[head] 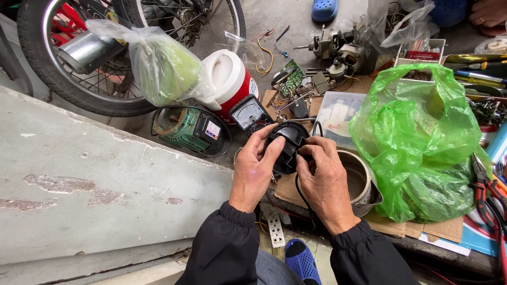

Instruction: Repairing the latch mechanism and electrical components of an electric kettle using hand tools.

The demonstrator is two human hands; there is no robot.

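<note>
Both of my hands hold a small round black plastic part (285, 143) with a black cord (302, 194) trailing down from it. My left hand (255, 170) grips its left side, thumb laid across the front. My right hand (324, 179) grips the right side, fingers curled around the edge. Black sleeves cover both wrists. Just beyond the part lies an analogue multimeter (250, 114) with a white dial.
A steel pot (363, 182) sits under my right hand beside a green plastic bag (422, 142). A green motor (187, 126), a red-and-white jug (229, 82), circuit boards and motor parts lie beyond. A motorbike wheel (95, 58) stands at top left. Pliers (483, 190) lie right. A concrete ledge (95, 184) fills the left.
</note>
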